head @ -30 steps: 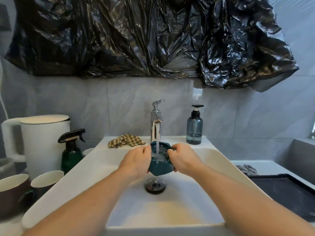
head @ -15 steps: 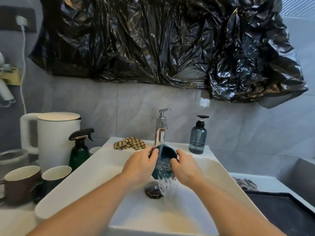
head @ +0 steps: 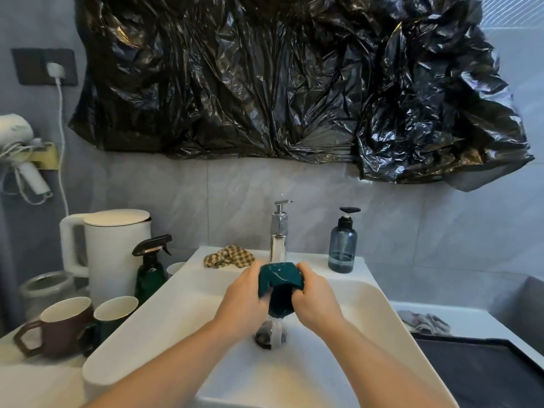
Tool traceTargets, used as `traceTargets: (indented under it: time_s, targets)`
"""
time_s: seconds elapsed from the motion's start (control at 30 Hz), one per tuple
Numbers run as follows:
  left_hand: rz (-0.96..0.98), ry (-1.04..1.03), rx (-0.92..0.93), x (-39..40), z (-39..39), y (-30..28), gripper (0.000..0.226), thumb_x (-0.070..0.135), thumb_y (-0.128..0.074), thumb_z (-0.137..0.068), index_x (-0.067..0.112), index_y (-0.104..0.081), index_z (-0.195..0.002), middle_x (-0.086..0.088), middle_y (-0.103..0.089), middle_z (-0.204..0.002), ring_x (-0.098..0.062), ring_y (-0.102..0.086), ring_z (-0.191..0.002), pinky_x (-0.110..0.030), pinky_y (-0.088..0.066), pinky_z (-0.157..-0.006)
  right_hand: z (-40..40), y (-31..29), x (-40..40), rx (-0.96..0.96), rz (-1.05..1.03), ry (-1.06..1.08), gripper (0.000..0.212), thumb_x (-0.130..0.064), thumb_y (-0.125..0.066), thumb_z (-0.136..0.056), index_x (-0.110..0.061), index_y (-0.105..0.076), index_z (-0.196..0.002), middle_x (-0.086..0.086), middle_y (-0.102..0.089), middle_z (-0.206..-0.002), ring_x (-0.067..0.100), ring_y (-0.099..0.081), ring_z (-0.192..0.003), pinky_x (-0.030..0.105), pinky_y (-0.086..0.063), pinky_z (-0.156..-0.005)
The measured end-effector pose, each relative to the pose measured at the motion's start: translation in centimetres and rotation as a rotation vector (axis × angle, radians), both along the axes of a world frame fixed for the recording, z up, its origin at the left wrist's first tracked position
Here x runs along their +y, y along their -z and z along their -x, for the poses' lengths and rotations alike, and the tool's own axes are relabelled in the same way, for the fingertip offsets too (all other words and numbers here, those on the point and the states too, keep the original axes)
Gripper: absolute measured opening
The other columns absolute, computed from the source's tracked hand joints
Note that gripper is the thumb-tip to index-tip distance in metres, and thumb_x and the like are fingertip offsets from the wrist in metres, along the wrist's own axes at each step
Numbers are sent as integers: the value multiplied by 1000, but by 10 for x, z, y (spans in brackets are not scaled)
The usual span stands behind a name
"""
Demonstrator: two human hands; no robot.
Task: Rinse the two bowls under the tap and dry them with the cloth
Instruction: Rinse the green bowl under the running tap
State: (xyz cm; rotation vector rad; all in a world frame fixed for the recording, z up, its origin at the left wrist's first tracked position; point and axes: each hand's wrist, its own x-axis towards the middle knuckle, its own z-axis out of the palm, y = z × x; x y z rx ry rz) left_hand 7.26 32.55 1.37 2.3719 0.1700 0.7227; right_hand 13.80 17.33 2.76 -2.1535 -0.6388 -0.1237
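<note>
kettle (head: 116, 254), spray bottle (head: 150, 270), mugs (head: 63, 325) beside sink (head: 182, 301)

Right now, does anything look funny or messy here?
Yes. A crumpled black plastic sheet covers the wall above the tap, where you might expect a mirror. The checked cloth lies bunched on the sink ledge.

Both hands (head: 244, 301) gripping tipped teal bowl (head: 279, 285), seemingly draining; tap (head: 278, 237) behind

We see dark teal bowl (head: 281, 279) tipped mouth-down over sink (head: 379, 307), just below chrome tap (head: 278, 240), wet, water spilling from it toward drain. Checked yellow-brown cloth (head: 229, 256) lies crumpled on sink ledge, left of tap. Second bowl we cannot identify.
</note>
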Motion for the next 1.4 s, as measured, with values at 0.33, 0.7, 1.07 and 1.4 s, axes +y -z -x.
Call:
traceTargets:
  time_s: [0.33, 0.7, 1.07, 1.4]
  targets:
    - [73, 82, 6, 1, 3, 6, 48, 30, -79, -89, 44, -49, -124, 23, -54, -122, -4, -59, -110, -33, -56, -95, 0, 1, -3, -53, -90, -20, 40, -3, -63, -90, -38, -48, -102, -10, -67, -94, 9, -65, -85, 25, -55, -70]
    - [-132, 75, -153, -8, -3, -95, 72, 51, -45, -78, 26, -53, -145, 13, -46, -146, -8, -44, -136, -31, -38, -115, -8, 3, -3, 57, -96, 36, 42, 6, -50, -85, -32, -47, -102, -11, -69, -96, 6, -65, -85, 24, -51, -69]
    - [-426, 10, 182, -28, -63, -150, 74, 47, -42, -104, 15, -22, -168, -3, -23, -175, -23, -20, -160, -42, -22, -129, -15, 5, -1, 120, 12, 51, 34, 1, -49, -84, -26, -46, -105, -5, -63, -101, 9, -60, -87, 24, -46, -64]
    - [-235, 70, 107, -24, -39, -138, 61, 44, -44, -102, 29, -41, -160, 9, -44, -164, -17, -45, -146, -43, -40, -120, -11, -3, 2, 353, -85, 85, 27, -3, -47, -89, -20, -53, -110, 6, -63, -110, 30, -70, -90, 34, -65, -61]
